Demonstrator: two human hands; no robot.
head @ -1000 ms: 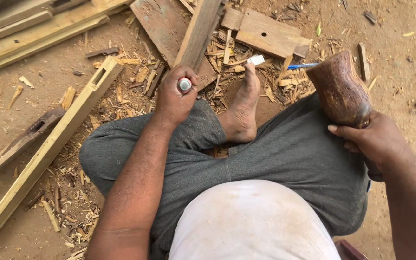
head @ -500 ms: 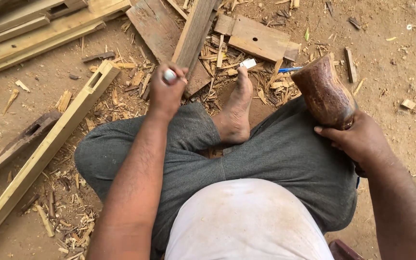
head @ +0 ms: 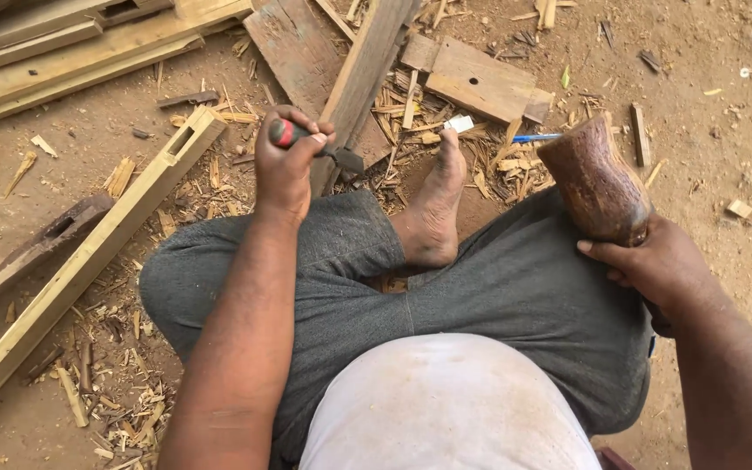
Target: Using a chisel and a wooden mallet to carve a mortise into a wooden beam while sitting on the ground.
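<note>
Versus half a second earlier, the left hand [head: 285, 165] sits in about the same place above the left knee, but the tool has turned: earlier only its pale butt end showed, now the red-and-black handle of the chisel [head: 317, 144] lies sideways, dark blade pointing right toward the plank [head: 367, 74]. Fingers stay clamped around the handle. The right hand [head: 654, 270] is still closed on the lower end of the wooden mallet [head: 595, 181], head tilted up-left over the right knee; little change there.

The person sits cross-legged in grey trousers, bare foot [head: 433, 209] between the hands, toes near a small white chip [head: 459, 124]. A blue pen [head: 534, 137] lies in shavings just beside the mallet head. A long mortised beam [head: 89, 261] runs diagonally at left, well apart from the chisel. A flat board [head: 472, 80] lies beyond the foot. The chisel tip is partly hidden, contact with the plank unclear.
</note>
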